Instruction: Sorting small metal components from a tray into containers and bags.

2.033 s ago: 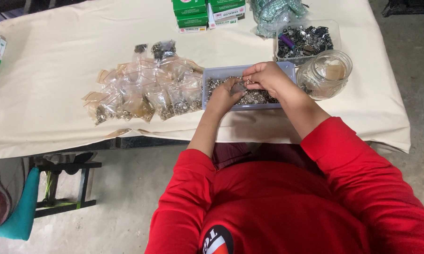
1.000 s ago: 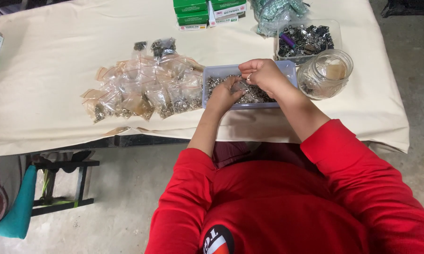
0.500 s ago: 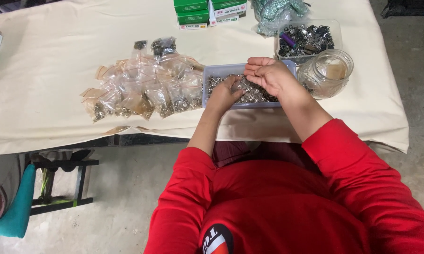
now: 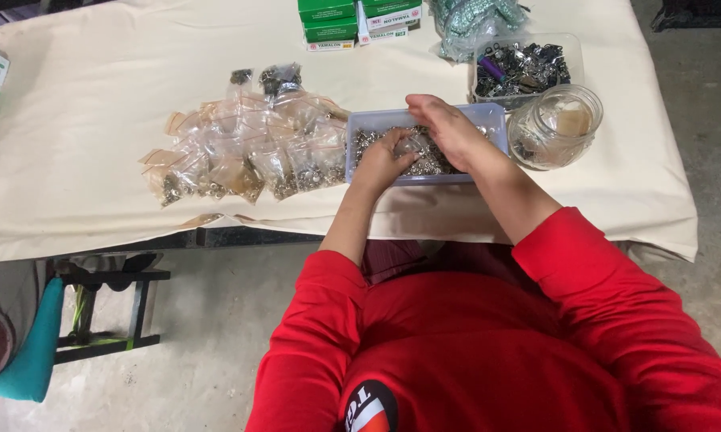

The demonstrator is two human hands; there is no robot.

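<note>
Over the last second my right hand [image 4: 448, 128] had drifted from above the tray's far edge back over the middle while my left hand [image 4: 384, 158] stayed low in it, so I judged I was still filling, not yet sealing, the small clear bag [image 4: 415, 145] pinched between both sets of closed fingers. The bag sat right over the shallow plastic tray [image 4: 368, 124] of small silvery metal bits. Left of it lay a heap of filled bags [image 4: 248, 152]; right, a glass jar [image 4: 554, 126] (contents unclear) and a clear tub [image 4: 528, 68] of darker metal pieces
</note>
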